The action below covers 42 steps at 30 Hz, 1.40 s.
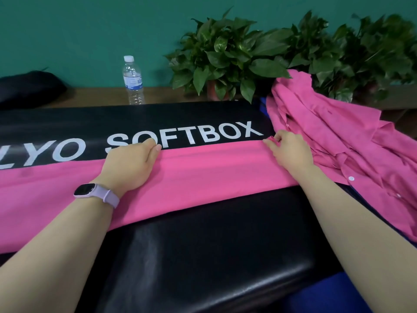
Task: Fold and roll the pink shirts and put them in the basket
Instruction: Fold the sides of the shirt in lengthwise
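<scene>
A pink shirt (203, 175), folded into a long smooth band, lies across a black bag (203, 245) lettered SOFTBOX, its long axis running from 8 o'clock to 2 o'clock. The left hand (133, 163), fingers curled, grips its far edge; the right hand (288, 150) pinches its end corner. At 3 o'clock, touching that end, a heap of crumpled pink shirts (338, 136). At 12 o'clock stand potted plants (225, 55); at 11, a water bottle (133, 80).
</scene>
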Available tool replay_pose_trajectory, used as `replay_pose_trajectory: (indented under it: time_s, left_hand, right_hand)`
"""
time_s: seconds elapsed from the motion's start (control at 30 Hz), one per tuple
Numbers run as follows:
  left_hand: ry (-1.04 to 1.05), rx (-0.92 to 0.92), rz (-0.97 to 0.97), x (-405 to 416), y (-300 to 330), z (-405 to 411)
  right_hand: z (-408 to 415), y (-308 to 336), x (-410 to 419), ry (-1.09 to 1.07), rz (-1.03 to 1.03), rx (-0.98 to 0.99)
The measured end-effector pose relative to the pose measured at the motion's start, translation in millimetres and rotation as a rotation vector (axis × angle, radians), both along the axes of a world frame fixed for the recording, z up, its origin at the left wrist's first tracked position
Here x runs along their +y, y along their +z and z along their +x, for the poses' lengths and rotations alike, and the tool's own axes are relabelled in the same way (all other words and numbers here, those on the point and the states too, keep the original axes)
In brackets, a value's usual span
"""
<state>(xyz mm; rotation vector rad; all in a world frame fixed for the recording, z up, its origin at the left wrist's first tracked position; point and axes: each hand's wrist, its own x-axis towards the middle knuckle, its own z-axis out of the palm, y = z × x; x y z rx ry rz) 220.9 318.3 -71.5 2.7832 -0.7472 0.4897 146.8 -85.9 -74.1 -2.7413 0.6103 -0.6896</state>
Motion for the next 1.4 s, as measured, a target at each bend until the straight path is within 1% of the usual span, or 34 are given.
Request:
replay_pose_trajectory:
  time_s: [0.17,0.3,0.33,0.43,0.47,0.5,0.53,0.57,0.6,0.63,0.67,0.7,0.73,0.8,0.9,0.97,1.03,1.2,1.27,1.33,1.37,1.4]
  left_hand:
    - [-0.08,0.066,-0.079,-2.4,0.7,0.3]
    - [-0.108,0.073,-0.091,-4.0,0.3,2.3]
    - [-0.101,0.076,-0.083,-4.4,0.2,2.4]
    - [-0.072,0.078,-0.053,-8.2,0.5,2.2]
    - [-0.063,0.078,-0.042,-9.4,0.6,2.8]
    - [-0.055,0.082,-0.038,-10.1,0.7,3.3]
    - [-0.051,0.086,-0.04,-10.1,0.4,4.1]
    - [-0.052,0.089,-0.046,-9.5,-0.5,4.7]
    - [-0.058,0.091,-0.054,-8.5,-1.4,5.7]
    - [-0.072,0.089,-0.064,-7.4,-2.6,6.9]
    - [-0.085,0.087,-0.077,-6.1,-4.0,8.4]
    - [-0.094,0.086,-0.092,-5.4,-4.7,9.9]
    - [-0.096,0.089,-0.105,-5.0,-5.4,11.2]
    - [-0.094,0.089,-0.117,-4.4,-6.4,13.3]
    - [-0.093,0.066,-0.123,-4.2,-9.2,14.1]
    - [-0.088,0.065,-0.135,-5.7,-10.3,15.0]
    - [-0.073,0.066,-0.136,-7.0,-9.4,16.3]
    - [-0.076,0.024,-0.11,-7.7,-9.8,14.4]
    - [-0.063,0.009,-0.087,-10.0,-9.9,13.2]
    - [-0.052,0.007,-0.073,-12.3,-8.0,12.2]
    - [-0.052,0.01,-0.078,-12.5,-6.5,11.3]
    - [-0.052,0.016,-0.089,-11.9,-4.7,9.5]
  right_hand:
    - [3.1,4.2,-1.9,0.042,0.032,-0.017]
    - [2.4,5.3,2.6,-0.004,-0.011,-0.016]
    - [0.4,7.7,6.6,-0.029,-0.076,0.014]
    - [-1.9,29.1,34.6,-0.101,-0.361,0.155]
    - [-1.9,37.2,55.1,-0.09,-0.372,0.144]
    - [-3.5,43.5,83.6,-0.022,-0.328,0.108]
    - [-6.8,45.9,117.6,0.107,-0.252,0.059]
    - [-11.9,43.4,154.0,0.278,-0.158,0.019]
    - [-17.6,37.2,188.9,0.455,-0.07,0.025]
    - [-24.1,28.0,217.8,0.605,-0.019,0.099]
    - [-29.8,18.4,237.0,0.697,0.0,0.211]
    - [-31.6,11.2,242.0,0.727,-0.013,0.318]
    - [-30.7,7.3,233.3,0.72,-0.035,0.397]
    - [-24.0,5.5,187.4,0.648,-0.08,0.458]
    - [-18.1,10.5,86.9,0.401,-0.071,0.496]
    - [-17.5,9.5,38.4,0.258,-0.059,0.502]
    - [-13.1,3.3,22.1,0.248,-0.058,0.496]
    - [-13.8,7.2,32.1,0.227,-0.059,0.501]
    - [-6.3,22.7,60.7,0.186,-0.023,0.503]
    - [10.3,40.3,118.5,0.256,0.09,0.394]
    - [22.4,47.6,156.4,0.338,0.188,0.307]
    - [33.0,53.6,197.6,0.425,0.335,0.212]
